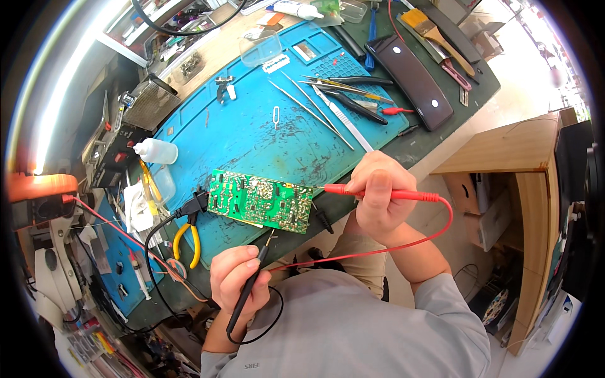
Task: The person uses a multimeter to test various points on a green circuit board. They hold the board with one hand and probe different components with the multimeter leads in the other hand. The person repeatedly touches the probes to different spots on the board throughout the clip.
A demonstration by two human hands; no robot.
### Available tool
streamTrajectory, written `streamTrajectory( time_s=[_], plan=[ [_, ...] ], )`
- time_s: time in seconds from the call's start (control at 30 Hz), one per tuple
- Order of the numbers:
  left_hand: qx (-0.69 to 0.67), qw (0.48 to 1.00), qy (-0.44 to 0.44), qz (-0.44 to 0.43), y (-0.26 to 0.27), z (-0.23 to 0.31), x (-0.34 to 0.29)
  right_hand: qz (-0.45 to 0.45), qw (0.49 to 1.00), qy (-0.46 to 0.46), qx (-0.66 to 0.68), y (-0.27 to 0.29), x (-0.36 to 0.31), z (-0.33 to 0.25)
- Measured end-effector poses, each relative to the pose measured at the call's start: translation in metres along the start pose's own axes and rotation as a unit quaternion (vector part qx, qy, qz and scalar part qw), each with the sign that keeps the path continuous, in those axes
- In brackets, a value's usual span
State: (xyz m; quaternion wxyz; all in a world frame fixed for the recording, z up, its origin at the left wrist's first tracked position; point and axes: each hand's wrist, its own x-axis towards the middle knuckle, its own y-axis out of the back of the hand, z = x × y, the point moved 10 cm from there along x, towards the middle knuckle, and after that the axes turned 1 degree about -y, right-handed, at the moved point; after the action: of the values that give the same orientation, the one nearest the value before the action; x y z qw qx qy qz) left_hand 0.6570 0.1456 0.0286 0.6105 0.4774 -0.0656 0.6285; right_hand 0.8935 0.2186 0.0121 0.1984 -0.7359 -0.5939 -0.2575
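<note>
A green circuit board (261, 200) lies solder side up near the front edge of the blue work mat (227, 145). My left hand (238, 277) is closed around a black test probe (247, 283), its tip pointing up at the board's lower edge. Closed on a red test probe (403, 194), my right hand (381, 195) brings its tip to the board's upper right corner. Whether either tip makes contact is too small to tell. A black plug (194, 205) with a cord sits against the board's left end.
Yellow-handled pliers (186, 244) and a white squeeze bottle (156, 151) lie left of the board. Beyond it are tweezers (310, 113), black-handled pliers (353, 104) and a dark phone (411, 82). An orange-cased meter (41, 188) stands far left. A wooden cabinet (495, 148) is at right.
</note>
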Motion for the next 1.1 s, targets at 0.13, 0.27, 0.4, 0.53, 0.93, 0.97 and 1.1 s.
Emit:
streamTrajectory(
  time_s=[0.13, 0.27, 0.4, 0.53, 0.93, 0.97, 1.1],
  plan=[
    [0.012, 1.000, 0.001, -0.002, -0.001, 0.001, 0.000, 0.019, 1.000, -0.010, 0.022, 0.005, -0.002, 0.002],
    [0.033, 0.999, 0.008, 0.014, -0.001, -0.002, -0.006, 0.029, 0.998, 0.011, 0.054, 0.011, -0.003, 0.003],
    [0.084, 0.996, -0.003, 0.002, -0.003, -0.002, -0.007, 0.014, 0.997, 0.055, 0.052, 0.018, -0.012, -0.011],
    [0.104, 0.994, -0.011, 0.031, -0.005, 0.001, -0.006, 0.079, 0.990, 0.115, 0.019, 0.042, -0.035, -0.015],
    [0.212, 0.971, -0.044, 0.100, -0.003, 0.008, -0.009, 0.147, 0.967, 0.190, -0.081, 0.055, -0.086, 0.016],
    [0.226, 0.968, -0.045, 0.100, -0.004, 0.009, -0.010, 0.141, 0.966, 0.205, -0.070, 0.057, -0.084, 0.018],
    [0.246, 0.960, -0.020, 0.135, -0.003, 0.005, -0.013, 0.136, 0.961, 0.241, -0.028, 0.060, -0.085, 0.026]
  ],
)
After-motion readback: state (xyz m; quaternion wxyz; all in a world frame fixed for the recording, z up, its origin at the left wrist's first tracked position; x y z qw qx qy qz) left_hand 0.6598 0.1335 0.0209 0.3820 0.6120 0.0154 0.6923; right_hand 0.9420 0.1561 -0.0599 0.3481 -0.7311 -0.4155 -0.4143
